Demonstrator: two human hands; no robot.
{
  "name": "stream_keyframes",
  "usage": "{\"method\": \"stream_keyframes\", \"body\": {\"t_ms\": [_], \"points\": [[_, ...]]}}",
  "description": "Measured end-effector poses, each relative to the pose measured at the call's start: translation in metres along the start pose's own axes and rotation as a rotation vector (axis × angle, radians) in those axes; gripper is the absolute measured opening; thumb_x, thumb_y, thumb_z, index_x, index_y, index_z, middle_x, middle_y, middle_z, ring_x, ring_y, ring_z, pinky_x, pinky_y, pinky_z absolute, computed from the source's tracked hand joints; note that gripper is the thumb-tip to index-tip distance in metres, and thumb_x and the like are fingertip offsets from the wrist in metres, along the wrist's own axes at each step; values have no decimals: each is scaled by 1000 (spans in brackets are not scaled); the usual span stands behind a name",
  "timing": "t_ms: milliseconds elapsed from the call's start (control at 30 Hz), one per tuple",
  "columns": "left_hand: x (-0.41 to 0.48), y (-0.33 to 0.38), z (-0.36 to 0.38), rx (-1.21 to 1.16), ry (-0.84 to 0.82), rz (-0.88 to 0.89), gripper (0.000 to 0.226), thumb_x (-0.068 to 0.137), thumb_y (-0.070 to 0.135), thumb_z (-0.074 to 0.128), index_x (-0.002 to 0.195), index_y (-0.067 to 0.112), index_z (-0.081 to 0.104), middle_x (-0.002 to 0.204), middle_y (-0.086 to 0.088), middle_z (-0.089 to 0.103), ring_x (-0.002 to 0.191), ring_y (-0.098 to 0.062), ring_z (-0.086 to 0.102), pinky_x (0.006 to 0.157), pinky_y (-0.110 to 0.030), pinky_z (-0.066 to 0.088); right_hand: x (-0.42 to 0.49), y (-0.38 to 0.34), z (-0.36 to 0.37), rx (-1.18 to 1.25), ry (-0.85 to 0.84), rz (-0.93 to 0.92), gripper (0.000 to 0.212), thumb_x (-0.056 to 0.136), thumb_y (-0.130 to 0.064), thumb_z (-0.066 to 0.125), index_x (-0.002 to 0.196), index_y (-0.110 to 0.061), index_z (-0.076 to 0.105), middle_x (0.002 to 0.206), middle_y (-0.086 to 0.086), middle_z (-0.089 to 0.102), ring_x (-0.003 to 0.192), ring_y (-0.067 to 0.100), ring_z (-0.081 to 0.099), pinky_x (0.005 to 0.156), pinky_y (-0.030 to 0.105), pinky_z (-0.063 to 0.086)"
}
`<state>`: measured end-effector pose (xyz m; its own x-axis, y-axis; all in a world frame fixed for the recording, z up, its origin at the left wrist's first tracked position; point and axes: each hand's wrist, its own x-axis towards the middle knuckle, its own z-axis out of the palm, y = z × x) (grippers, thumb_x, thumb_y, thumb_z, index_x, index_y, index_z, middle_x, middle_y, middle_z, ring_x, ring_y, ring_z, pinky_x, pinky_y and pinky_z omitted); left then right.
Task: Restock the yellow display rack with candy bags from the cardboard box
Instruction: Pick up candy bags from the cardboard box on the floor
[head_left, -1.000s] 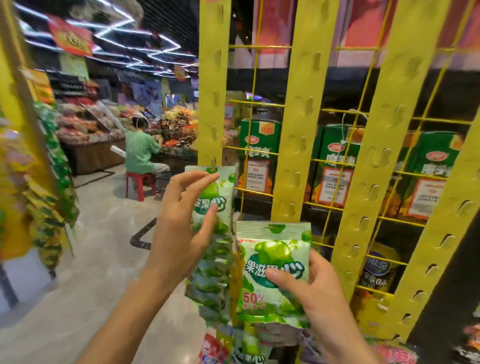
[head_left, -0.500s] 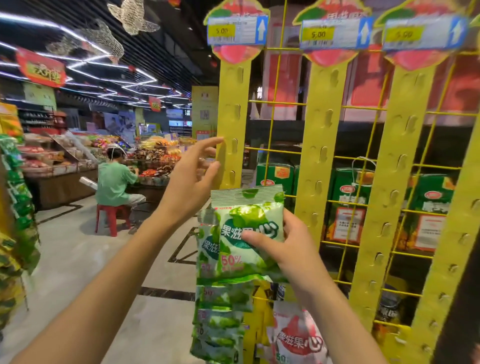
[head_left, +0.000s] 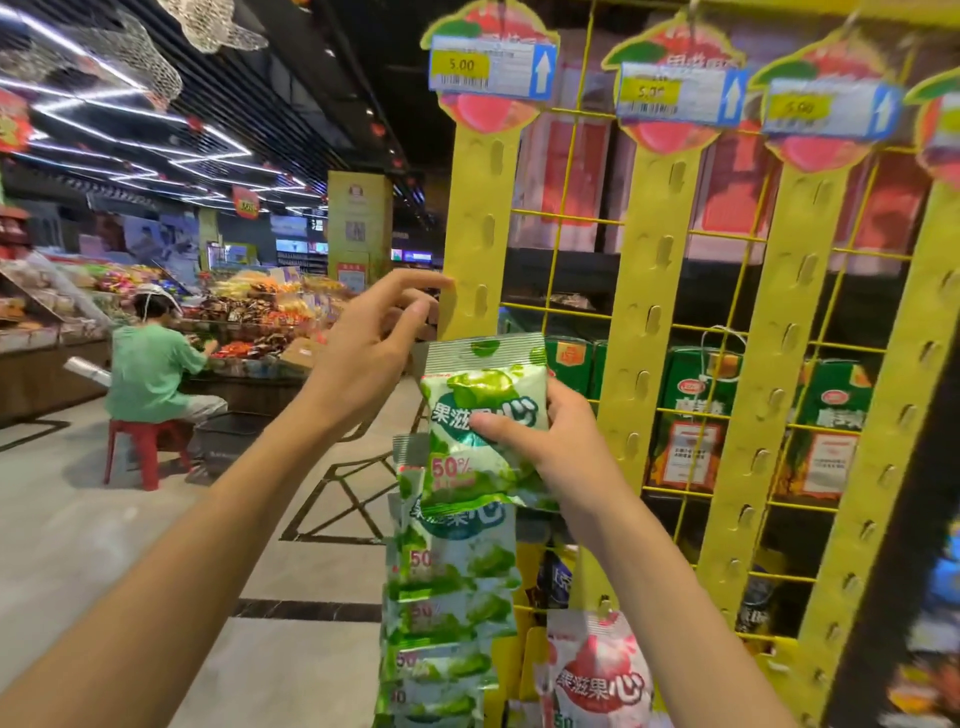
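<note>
My right hand (head_left: 558, 457) grips a green-and-white candy bag (head_left: 480, 400) by its middle, holding it upright in front of the leftmost yellow strip (head_left: 480, 228) of the display rack. My left hand (head_left: 374, 348) is raised just left of the bag with fingers spread, and its fingertips touch the strip's edge. Below the held bag several green candy bags (head_left: 447, 597) hang in an overlapping column on that strip. A red candy bag (head_left: 597, 675) hangs lower to the right. The cardboard box is out of view.
Three more yellow strips (head_left: 652, 332) with empty hooks run to the right on a yellow wire grid, price tags (head_left: 491, 65) on top. Green cartons (head_left: 691, 415) sit behind the grid. A seated person in a green shirt (head_left: 148, 374) is far left by produce stands.
My right hand has lifted the bag from low on the column up toward the strip's empty hooks. My left hand let go of the hung bag and rose to the strip edge. The view tilted upward.
</note>
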<state>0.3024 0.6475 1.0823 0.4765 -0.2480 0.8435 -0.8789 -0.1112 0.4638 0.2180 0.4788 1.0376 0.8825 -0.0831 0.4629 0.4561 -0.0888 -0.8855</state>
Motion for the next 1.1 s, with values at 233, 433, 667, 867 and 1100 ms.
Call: {"method": "stream_keyframes", "body": {"t_ms": [233,433,667,867,1100], "points": [[1,-6,-1,61,-7,43,27,103,14,46,124,24,59,96,8,63,90,-11,64,84,-32,55,12,6,7,-34,69,52,33,80,-10,80,107,-19,63,101,2,76,89,17,75,73,33,61],[2,-10,0,97,-4,53,29,103,13,47,128,22,59,101,1,62,85,-1,60,75,-10,47,12,8,9,-75,80,54,31,80,-10,80,101,-25,62,99,-3,76,85,10,74,63,20,57],[2,-10,1,101,-3,54,29,103,15,47,128,25,57,106,-3,61,89,-10,61,71,-9,47,9,15,16,-173,138,65,45,79,-15,82,116,-21,55,108,-4,71,96,12,71,77,29,60],[2,-10,3,100,0,56,29,102,13,48,127,24,57,106,-6,60,87,-10,60,65,-9,48,3,21,20,-377,175,41,43,78,-22,82,110,-22,54,105,-7,68,97,12,67,85,37,58],[-1,-9,2,94,-13,43,29,102,13,48,127,24,56,110,-7,59,88,-9,59,64,-12,51,-9,15,32,-868,255,-7,58,83,-43,74,121,-15,41,102,1,65,95,26,63,76,41,54]]}}
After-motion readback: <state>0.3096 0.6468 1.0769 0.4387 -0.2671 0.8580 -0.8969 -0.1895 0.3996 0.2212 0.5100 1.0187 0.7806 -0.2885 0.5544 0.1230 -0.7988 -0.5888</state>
